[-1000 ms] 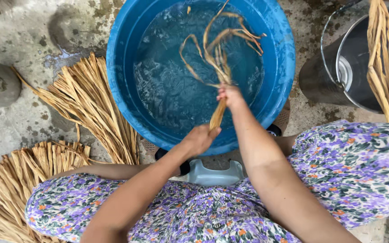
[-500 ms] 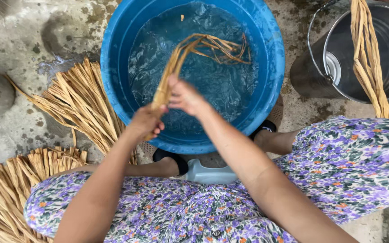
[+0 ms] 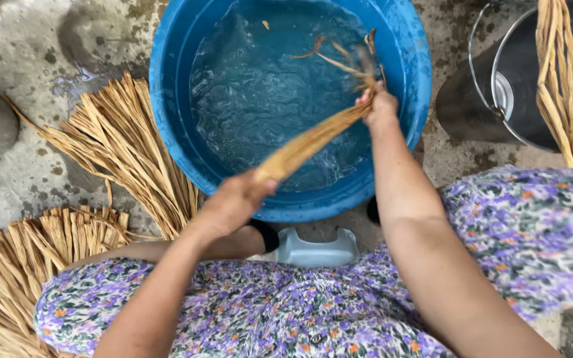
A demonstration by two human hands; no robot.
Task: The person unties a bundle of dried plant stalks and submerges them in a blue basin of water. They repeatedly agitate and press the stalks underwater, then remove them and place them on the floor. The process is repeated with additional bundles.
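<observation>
Straw bundle (image 3: 313,138) spans diagonally: L hand (image 3: 233,202) clenched on near end, R hand (image 3: 381,106) clenched far end, over tub (image 3: 167,99).

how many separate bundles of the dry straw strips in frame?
4. One fanned tan straw bundle lies on the concrete left of the round blue plastic tub; one pile at bottom left; one in the metal bucket; one held by both hands. More may lie off-frame.
</observation>
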